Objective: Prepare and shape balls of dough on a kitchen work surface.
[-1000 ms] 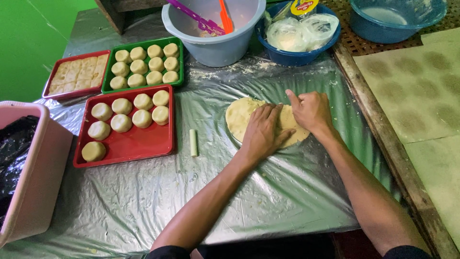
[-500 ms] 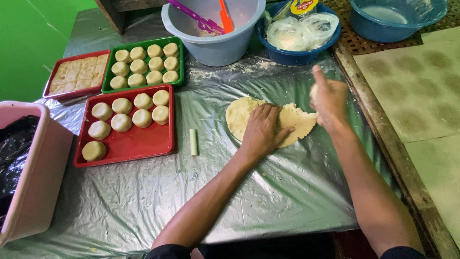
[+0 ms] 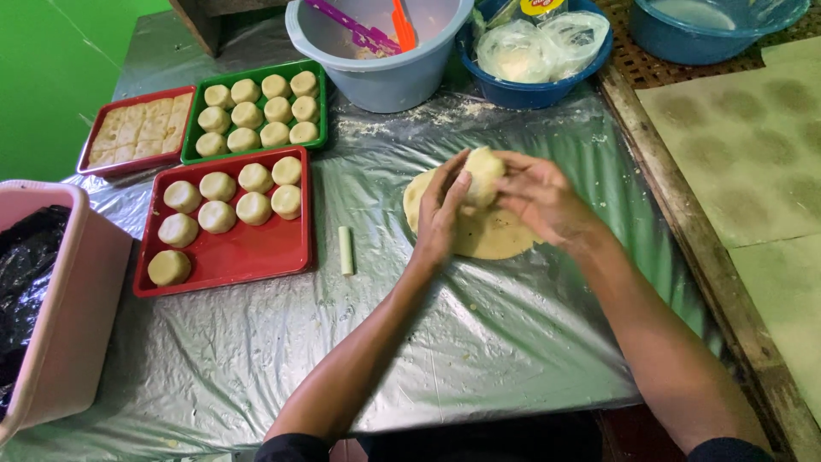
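Both hands wrap a pale soft dough lump [image 3: 483,175] above the flat round dough sheet [image 3: 479,231], mid tabletop [image 3: 513,342].
The left hand [image 3: 440,214] and right hand [image 3: 539,198] cup it, seemingly loosely; squeezing too hard could tear it, or it may drop.

arms: bare to above elbows | sleeves: dark, short | hands: no gloves or rings

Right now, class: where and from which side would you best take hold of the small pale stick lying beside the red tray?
Probably pinch the stick at its middle, from above, fingers on its two long sides. It lies flat on the plastic sheet, ends pointing toward and away from the person, with bare sheet either side, though the red tray sits close on its left.
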